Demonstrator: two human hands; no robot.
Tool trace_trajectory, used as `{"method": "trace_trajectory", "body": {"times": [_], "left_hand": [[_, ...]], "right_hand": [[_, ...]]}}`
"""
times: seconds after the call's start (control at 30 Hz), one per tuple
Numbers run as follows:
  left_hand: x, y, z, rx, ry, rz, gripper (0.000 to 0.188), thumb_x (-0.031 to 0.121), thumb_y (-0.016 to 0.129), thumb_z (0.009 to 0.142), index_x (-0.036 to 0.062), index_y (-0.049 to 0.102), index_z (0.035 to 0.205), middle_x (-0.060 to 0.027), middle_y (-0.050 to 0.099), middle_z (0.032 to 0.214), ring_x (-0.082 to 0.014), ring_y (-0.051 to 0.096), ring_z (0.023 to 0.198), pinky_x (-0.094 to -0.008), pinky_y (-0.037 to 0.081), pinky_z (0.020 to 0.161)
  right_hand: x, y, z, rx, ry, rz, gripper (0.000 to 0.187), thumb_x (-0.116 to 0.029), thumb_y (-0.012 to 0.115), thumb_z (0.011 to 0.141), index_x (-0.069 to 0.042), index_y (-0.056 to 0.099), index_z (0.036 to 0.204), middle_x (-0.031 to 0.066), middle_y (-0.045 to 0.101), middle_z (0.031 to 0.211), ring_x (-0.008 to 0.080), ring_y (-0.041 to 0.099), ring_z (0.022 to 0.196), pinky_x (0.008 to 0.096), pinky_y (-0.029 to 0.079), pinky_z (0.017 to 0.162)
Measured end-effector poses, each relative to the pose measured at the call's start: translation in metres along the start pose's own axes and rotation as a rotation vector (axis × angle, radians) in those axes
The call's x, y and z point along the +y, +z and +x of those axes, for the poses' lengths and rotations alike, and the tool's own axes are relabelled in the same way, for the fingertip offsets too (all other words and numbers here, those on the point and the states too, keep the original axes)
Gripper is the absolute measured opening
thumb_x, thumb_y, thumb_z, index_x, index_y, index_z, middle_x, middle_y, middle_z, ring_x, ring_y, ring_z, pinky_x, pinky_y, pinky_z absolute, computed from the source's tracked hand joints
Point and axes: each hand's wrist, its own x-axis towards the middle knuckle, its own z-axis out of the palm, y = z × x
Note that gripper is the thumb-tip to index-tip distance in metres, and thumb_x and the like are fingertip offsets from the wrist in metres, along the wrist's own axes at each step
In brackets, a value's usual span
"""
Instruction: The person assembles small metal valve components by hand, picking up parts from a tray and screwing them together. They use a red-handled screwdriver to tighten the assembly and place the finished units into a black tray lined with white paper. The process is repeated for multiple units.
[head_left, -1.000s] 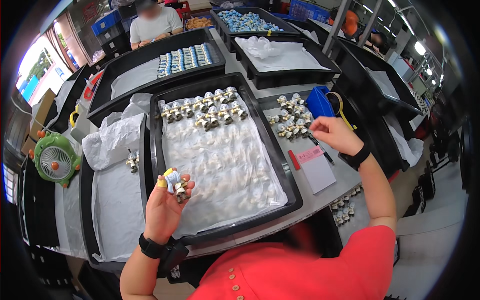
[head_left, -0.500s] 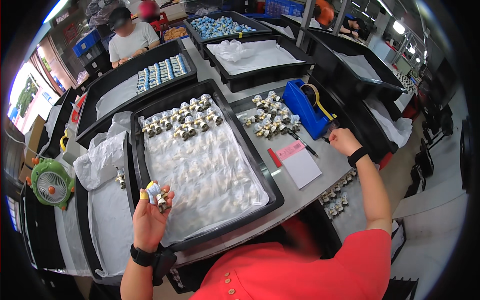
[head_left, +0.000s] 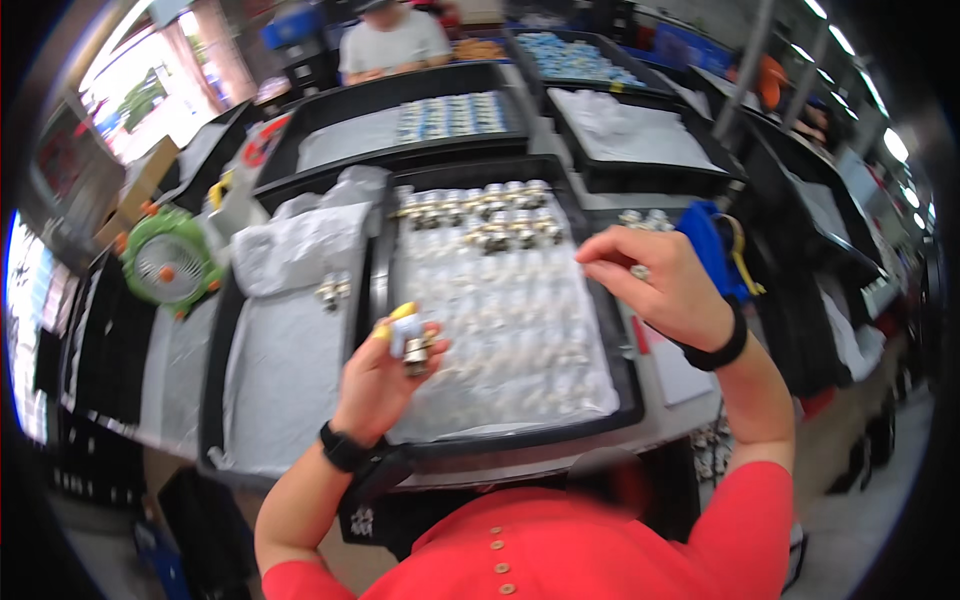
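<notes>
Any lettering is blurred; left grip [head_left: 374, 385] clamps a figurine [head_left: 412, 346], right grip [head_left: 672, 288] I cannot tell.

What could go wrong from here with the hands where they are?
The left hand holds a figurine in its fingers above the lined tray; a loose grip might drop it.

The right hand appears close to the blue tape dispenser, so a backward swing could bump it.

More figurines show just beyond that hand; a careless reach might knock some over. Blur hides whether its fingers hold anything.
</notes>
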Motion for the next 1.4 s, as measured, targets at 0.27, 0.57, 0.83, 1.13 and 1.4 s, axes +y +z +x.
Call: {"method": "trace_trajectory", "body": {"times": [0.27,0.57,0.83,1.13,1.4], "left_hand": [[-0.008,0.017,0.000,0.004,-0.077,0.082,0.042,0.033,0.033,0.100,0.0067,0.041,0.131,-0.0146,0.056,0.114,-0.0265,0.059,0.099,-0.0339,0.050,0.084],[-0.004,0.003,0.000,0.029,-0.085,0.091,0.042,0.034,0.032,0.100,0.0079,0.040,0.131,-0.0136,0.055,0.117,-0.0271,0.057,0.102,-0.0359,0.049,0.086],[-0.001,-0.002,0.005,0.011,-0.122,0.056,0.043,0.034,0.035,0.099,0.0077,0.039,0.132,-0.0170,0.054,0.119,-0.0302,0.056,0.104,-0.0386,0.048,0.089],[-0.003,0.005,0.006,0.028,-0.124,0.023,0.041,0.033,0.036,0.099,0.0077,0.040,0.131,-0.0154,0.054,0.116,-0.0295,0.056,0.103,-0.0407,0.049,0.089],[-0.005,0.008,0.007,0.006,-0.138,0.035,0.041,0.033,0.038,0.098,0.0065,0.040,0.130,-0.0162,0.054,0.117,-0.0302,0.056,0.104,-0.0388,0.049,0.090]], "right_hand": [[0.134,-0.074,-0.128,0.016,0.591,-0.251,0.015,-0.012,0.061,0.079,0.001,0.063,0.087,0.0085,0.062,0.070,0.0145,0.059,0.064,0.0274,0.047,0.061],[0.158,-0.025,-0.141,0.055,0.560,-0.094,0.018,-0.015,0.063,0.076,0.000,0.065,0.086,0.0145,0.066,0.075,0.0233,0.065,0.070,0.0321,0.050,0.064],[0.165,0.031,-0.120,-0.105,0.378,-0.130,0.017,-0.017,0.061,0.075,-0.001,0.065,0.080,0.0160,0.066,0.080,0.0313,0.064,0.079,0.0392,0.049,0.072],[0.148,0.055,-0.095,-0.144,0.390,-0.305,0.025,-0.007,0.062,0.070,0.004,0.054,0.091,0.0250,0.062,0.077,0.0417,0.062,0.075,0.0473,0.050,0.067],[0.161,0.047,-0.099,0.018,0.395,-0.434,0.024,0.000,0.056,0.073,0.006,0.051,0.095,0.0249,0.062,0.079,0.0407,0.063,0.074,0.0456,0.051,0.065]]}}
